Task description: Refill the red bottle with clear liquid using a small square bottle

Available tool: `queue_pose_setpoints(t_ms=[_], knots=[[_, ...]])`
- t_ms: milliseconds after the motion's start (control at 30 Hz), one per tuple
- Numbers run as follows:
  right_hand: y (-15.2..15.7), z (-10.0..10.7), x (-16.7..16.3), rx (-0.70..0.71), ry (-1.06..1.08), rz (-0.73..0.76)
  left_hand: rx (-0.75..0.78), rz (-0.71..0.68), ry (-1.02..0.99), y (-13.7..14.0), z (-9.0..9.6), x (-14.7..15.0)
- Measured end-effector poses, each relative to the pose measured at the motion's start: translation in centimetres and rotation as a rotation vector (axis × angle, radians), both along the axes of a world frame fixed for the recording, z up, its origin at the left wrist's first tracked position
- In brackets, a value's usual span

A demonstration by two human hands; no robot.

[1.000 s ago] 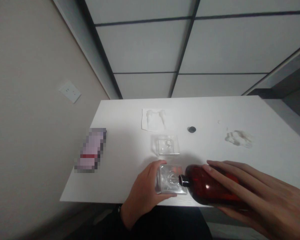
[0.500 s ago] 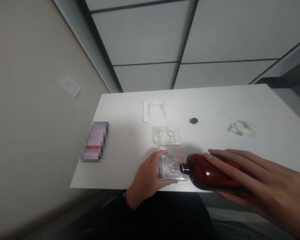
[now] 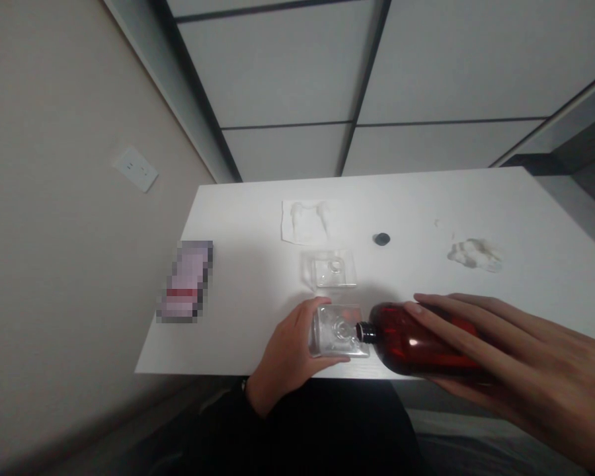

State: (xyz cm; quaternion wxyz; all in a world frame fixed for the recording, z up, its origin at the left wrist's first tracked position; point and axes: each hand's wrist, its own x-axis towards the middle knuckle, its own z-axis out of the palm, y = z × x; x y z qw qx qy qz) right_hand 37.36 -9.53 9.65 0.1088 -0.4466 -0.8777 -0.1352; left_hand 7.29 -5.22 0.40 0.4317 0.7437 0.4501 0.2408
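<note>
Your right hand (image 3: 525,363) is wrapped around the body of the dark red bottle (image 3: 406,350), its fingers gripping from both sides with the base hidden beneath them. The bottle is tipped nearly flat near the table's front edge, its open neck pointing left at the round opening of a clear square jar (image 3: 334,344); whether the two touch, you cannot tell from here. Expect the bottle to feel smooth and stiff, likely slick if wet, and its weight to shift if it holds liquid; the fill is hard to judge. Hold the broad body, leaving the narrow neck free.

Your left hand (image 3: 287,340) clasps the jar at its left end, fingers and thumb on opposite sides. It looks light, rigid and perhaps brittle, so a steady, mild hold on the flat walls should suit it, away from the opening.

Just beyond, a second clear jar (image 3: 350,271) rests on the white table (image 3: 242,317), best taken by its side walls too. Farther back lie a small dark cap (image 3: 382,239), easily pinched by its rim, and a white paper sheet (image 3: 287,231).
</note>
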Motion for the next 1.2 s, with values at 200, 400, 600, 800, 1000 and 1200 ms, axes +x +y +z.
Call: queue_pose_setpoints(t_ms=[200,400,600,800,1000,1200], knots=[[0.04,0.17,0.0,-0.004,0.002,0.002,-0.002,0.005,-0.006,-0.09,-0.18,0.05],[0.29,0.35,-0.1,0.005,-0.03,0.027,-0.012,0.003,-0.006,-0.1,-0.02,0.08],[0.15,0.37,-0.05,0.017,-0.027,0.018,-0.009,0.008,0.0,-0.12,-0.08,0.07],[0.25,0.53,-0.2,0.003,-0.023,0.016,-0.025,0.005,-0.001,-0.13,-0.18,0.07],[0.25,0.54,-0.14,-0.013,-0.016,0.014,-0.047,0.006,0.002,0.0,0.13,0.05],[0.06,0.67,-0.07,-0.06,0.043,-0.002,-0.042,0.003,0.004,-0.05,0.15,0.05]])
